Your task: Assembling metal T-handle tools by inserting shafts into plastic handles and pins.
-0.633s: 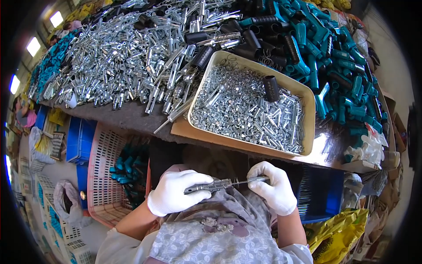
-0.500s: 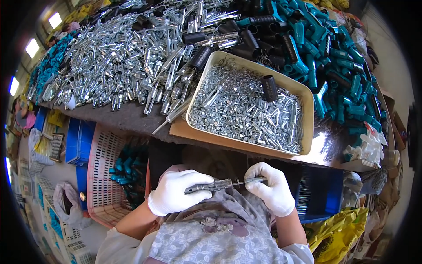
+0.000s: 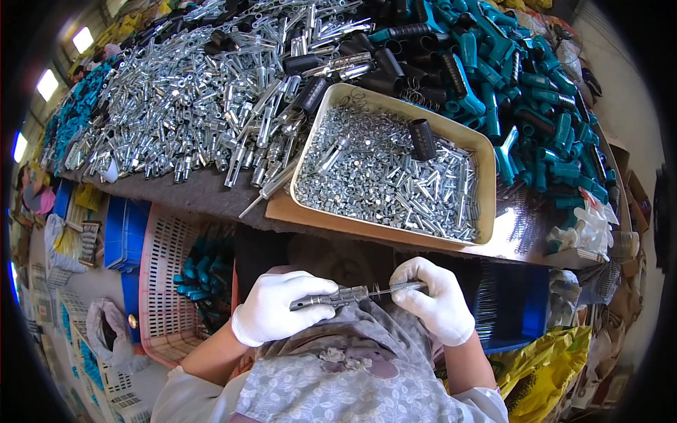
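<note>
The left hand (image 3: 282,314), in a white glove, wraps its fingers fully around the thick end of a slim grey metal tool (image 3: 338,296), held level just below the near edge of the tan tray (image 3: 486,204). The right hand (image 3: 437,299), gloved too, pinches the thin end of that tool with thumb and forefinger closed, the other fingers curled in. A small coil spring (image 3: 381,290) sits on the shaft between the two hands, and the whole piece hovers over the person's lap, well below the tray.

The tool looks stiff and fairly light, with smooth plated metal that is likely to slip in cotton gloves, so the thicker, darker handle seems the safest place to grip, leaving the narrow tip free. The spring looks springy and easy to lose.

The tray holds small shiny screws (image 3: 381,183) and one black sleeve (image 3: 422,139). Beyond it lie heaps of silver metal parts (image 3: 211,106) and teal plastic handles (image 3: 522,70). To the tray's lower left stands a pink basket (image 3: 166,282)
</note>
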### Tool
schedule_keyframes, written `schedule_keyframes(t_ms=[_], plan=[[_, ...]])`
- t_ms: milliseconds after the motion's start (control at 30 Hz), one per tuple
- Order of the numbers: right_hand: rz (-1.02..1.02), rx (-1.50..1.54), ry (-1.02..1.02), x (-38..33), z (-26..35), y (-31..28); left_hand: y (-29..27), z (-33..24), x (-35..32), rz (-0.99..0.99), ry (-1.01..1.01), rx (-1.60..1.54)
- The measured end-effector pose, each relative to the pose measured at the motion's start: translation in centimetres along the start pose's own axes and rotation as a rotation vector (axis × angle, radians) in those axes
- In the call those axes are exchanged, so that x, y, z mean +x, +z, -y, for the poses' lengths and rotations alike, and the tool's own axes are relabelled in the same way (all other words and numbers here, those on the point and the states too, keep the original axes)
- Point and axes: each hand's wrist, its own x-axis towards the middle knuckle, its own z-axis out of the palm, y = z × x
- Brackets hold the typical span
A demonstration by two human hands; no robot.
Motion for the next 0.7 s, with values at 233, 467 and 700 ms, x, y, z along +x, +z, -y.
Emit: schedule_keyframes(t_ms=[233,467,700], plan=[[-0.017,0.050,0.060,-0.2,0.1,0.0,0.0,0.1,0.2,0.026,0.012,0.010],[-0.005,-0.033,-0.010,-0.1,0.3,0.1,0.2,0.0,0.4,-0.001,0.027,0.017],[0.084,-0.212,-0.365,-0.6,-1.9,1.5,0.2,0.4,-0.2,0.069,-0.006,-0.074]])
